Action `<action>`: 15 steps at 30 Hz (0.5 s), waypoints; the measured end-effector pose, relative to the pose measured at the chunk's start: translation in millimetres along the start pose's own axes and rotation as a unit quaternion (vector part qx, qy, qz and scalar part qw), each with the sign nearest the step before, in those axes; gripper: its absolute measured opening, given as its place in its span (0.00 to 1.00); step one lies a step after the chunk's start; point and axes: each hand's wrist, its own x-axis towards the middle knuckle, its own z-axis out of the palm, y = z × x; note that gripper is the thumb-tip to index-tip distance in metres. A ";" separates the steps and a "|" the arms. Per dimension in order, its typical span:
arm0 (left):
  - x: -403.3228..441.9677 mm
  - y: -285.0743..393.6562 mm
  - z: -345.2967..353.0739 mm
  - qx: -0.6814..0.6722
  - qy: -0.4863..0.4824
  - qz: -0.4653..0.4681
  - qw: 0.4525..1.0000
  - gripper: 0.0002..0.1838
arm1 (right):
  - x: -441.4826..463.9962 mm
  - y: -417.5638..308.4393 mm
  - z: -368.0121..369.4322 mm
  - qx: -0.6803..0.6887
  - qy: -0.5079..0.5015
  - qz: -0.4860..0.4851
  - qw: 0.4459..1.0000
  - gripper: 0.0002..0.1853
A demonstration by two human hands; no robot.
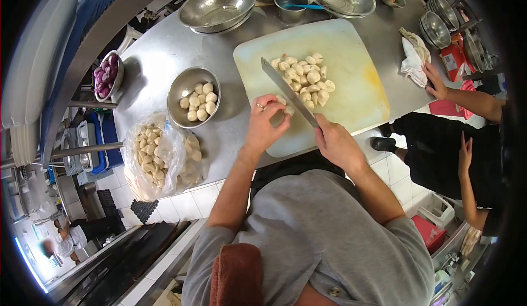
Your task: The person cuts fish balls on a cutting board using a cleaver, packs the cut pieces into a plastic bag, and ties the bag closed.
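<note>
My right hand [335, 141] is wrapped round the handle of a large knife [289, 93], whose blade points up and left over the cutting board [351, 48]. Left of the blade, my left hand [267, 122] pinches a small pale ball [281, 99] with thumb and fingers; another pale piece touches the fingertips. A pile of pale pieces [307, 78] lies on the board, right of the blade. A steel bowl [174, 94] with whole pale balls stands left of the board, and a clear plastic bag [175, 160] full of them lies below it.
Steel colanders [217, 8] and a small pot with a blue utensil [291, 14] stand along the far side. Purple onions [105, 76] fill a bowl at far left. At right, a co-worker's hand [435, 81] touches a white cloth [411, 64]. Another person [68, 237] is at lower left.
</note>
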 end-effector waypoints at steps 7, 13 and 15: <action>0.3 -4.1 2.1 -0.005 -0.002 0.010 1.000 0.14 | -17.8 -16.2 -17.1 0.011 -0.026 0.000 1.000 0.15; 2.6 -3.6 0.7 -0.002 -0.003 0.020 1.000 0.13 | -29.4 -26.8 -23.3 -0.008 -0.062 0.016 0.998 0.17; 2.5 -4.3 0.7 -0.001 -0.003 0.021 1.000 0.13 | -32.8 -32.1 -26.6 -0.024 -0.085 0.041 0.995 0.17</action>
